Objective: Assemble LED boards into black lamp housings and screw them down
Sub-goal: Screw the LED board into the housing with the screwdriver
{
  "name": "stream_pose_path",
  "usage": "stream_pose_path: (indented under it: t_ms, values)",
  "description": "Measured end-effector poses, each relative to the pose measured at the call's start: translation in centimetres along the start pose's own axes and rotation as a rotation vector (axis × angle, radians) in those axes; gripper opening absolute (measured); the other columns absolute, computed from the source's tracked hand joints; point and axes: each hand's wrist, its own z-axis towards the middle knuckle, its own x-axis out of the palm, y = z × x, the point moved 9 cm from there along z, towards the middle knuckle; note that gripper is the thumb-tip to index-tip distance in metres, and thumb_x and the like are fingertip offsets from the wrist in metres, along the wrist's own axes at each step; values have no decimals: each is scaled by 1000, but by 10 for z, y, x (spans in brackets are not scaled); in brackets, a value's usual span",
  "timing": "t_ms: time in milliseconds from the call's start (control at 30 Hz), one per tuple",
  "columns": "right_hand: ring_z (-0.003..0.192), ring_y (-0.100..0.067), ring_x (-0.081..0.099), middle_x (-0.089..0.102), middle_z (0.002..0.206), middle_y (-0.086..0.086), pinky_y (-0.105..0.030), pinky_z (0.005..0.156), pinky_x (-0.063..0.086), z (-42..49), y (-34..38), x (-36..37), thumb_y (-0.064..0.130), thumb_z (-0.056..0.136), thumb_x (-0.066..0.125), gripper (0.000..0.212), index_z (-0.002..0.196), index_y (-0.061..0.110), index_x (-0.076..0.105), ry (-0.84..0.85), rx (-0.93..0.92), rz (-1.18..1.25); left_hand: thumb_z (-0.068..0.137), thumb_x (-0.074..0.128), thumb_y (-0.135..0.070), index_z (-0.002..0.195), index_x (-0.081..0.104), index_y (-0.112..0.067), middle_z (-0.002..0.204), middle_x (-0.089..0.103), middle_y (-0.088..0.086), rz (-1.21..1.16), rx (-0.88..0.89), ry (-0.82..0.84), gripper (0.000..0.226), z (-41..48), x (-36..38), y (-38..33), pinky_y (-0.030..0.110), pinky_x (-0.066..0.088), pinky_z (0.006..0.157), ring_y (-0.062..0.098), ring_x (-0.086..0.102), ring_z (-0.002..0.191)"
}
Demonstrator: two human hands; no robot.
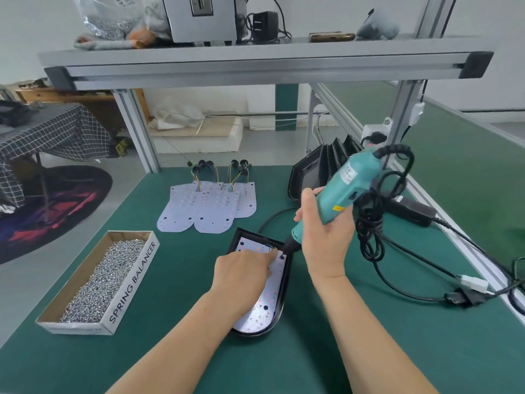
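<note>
Asker: Forearms nearest the lens, at bottom centre. Reaching toward what?

Describer: Toward a black lamp housing [285,280] at lower centre of the frame, lying flat on a green mat [170,351], with a white LED board [264,305] seated inside. Left hand [241,270] resting palm-down on the board's upper end, fingertips just beside the tool's tip; impossible to tell whether pinching a screw. Right hand [324,237], just right of centre, wrapped around a teal electric screwdriver [346,186], slanted with its top toward upper right, bit [284,253] down at the board's upper right corner.

Asker: Hands together or apart?

Describer: Near each other, not touching; parted by the bit.

Asker: Likely step, and how to do it well?

Describer: Probably driving a screw at that corner. Best to bring the driver closer to vertical before triggering, to avoid slipping off the screw head and scarring the board. Press the board flat with the left hand to line up the holes, fingertips clear of the spinning bit. Stop once seated, to avoid cracking the board. Mind the coiled black cable [372,223] hanging from the tool, right of centre.

Asker: Supplies?

Describer: Cardboard box of screws [99,280] at lower left. Spare LED boards [207,209] with wire tails at centre, above the housing. Empty housings [312,172] stacked on edge at centre right.
</note>
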Motion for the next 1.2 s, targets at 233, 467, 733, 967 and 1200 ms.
stream_pose_path:
  t_ms: [233, 467, 733, 967, 1200]
  values:
    - [60, -14, 63, 64, 63, -4, -17, 64, 50, -7, 12, -45, 32, 94, 65, 18, 89, 21, 51, -241, 84, 110, 101, 47, -28, 141, 50, -46, 103, 71, -5, -426, -156, -7, 44, -10, -8, 9, 26, 48, 75, 19, 64, 92]
    - [64, -15, 67, 68, 70, -1, -24, 62, 52, -33, -16, -60, 44, 94, 65, 26, 102, 23, 53, -306, 372, 222, 94, 31, 21, 111, 54, 17, 107, 59, 30, -2198, -627, 193, 29, -44, 2, 5, 30, 56, 62, 31, 63, 91]
    - [59, -14, 63, 65, 64, 1, -19, 56, 50, -37, 5, -55, 43, 97, 63, 29, 105, 18, 51, -320, 365, 305, 98, 41, 19, 106, 59, 16, 95, 73, 30, -2117, -505, 154, 21, -56, 5, 5, 24, 62, 69, 28, 77, 86]
    - [60, -15, 63, 65, 64, 1, -18, 57, 51, -40, 13, -54, 43, 97, 62, 34, 107, 13, 50, -329, 358, 327, 103, 49, 1, 98, 55, 9, 89, 74, 27, -2027, -502, 118, 12, -60, 8, 5, 22, 60, 63, 31, 77, 82]
    - [65, -16, 64, 65, 66, 1, -21, 64, 52, -40, 18, -55, 46, 94, 63, 33, 107, 18, 51, -340, 344, 327, 70, 78, -16, 71, 77, -2, 63, 62, 4, -2081, -649, 217, 14, -65, 20, 0, 13, 43, 39, 7, 54, 48]
